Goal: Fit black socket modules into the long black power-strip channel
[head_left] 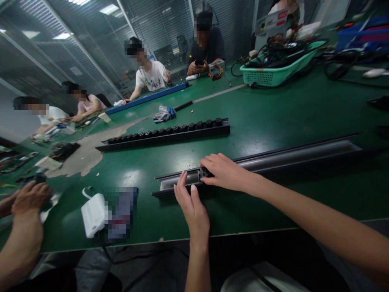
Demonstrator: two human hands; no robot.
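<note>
Pinching a small black part [203, 173] between thumb and fingers, the person's right hand [227, 172] reaches over the near channel [298, 157], a long dark rail lying on the green counter [273, 109]. Work on this channel looks to be at an early stage: the black part sits within it near the left end, while the long stretch to the right of the hand shows a bare inner surface, apparently unfilled. A second rail [164, 140], farther back, carries a row of black pieces [176, 129] along most of its length and seems much further on.

The left hand [196, 211] is loosely spread, thumb apart from the extended fingers, with nothing visible in its grasp. Its fingertips are at the channel's left end, just beside the black part; whether they press on the rail or only hover cannot be told.
</note>
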